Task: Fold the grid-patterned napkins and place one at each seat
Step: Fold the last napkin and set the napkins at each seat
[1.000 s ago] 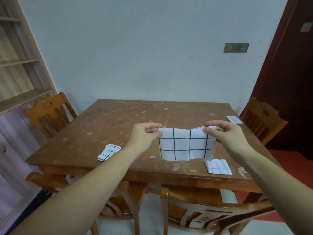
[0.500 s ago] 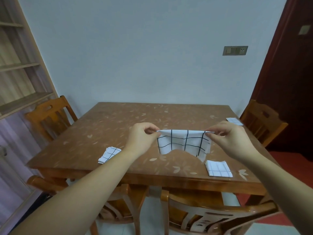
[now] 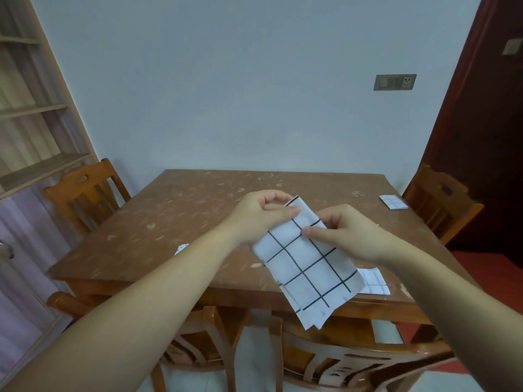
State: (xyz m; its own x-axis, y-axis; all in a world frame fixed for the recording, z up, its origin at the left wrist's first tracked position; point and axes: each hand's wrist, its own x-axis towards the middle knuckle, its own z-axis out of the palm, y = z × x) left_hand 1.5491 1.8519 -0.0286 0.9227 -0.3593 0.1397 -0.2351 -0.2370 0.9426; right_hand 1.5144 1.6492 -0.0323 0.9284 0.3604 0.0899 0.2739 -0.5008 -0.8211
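Pinches the upper corner of the held napkin (image 3: 308, 267) between thumb and fingers of the left hand (image 3: 254, 216); grips its right edge slightly lower with the curled right hand (image 3: 348, 236). Holds it in the air over the wooden table (image 3: 198, 210) as a folded, tilted strip, lower end crossing the near edge. Leaves 3 folded napkins lying on the table: far napkin (image 3: 392, 201) beside the right chair (image 3: 441, 199), near napkin (image 3: 373, 282) partly behind the strip, left napkin (image 3: 181, 247) mostly hidden by the left forearm.
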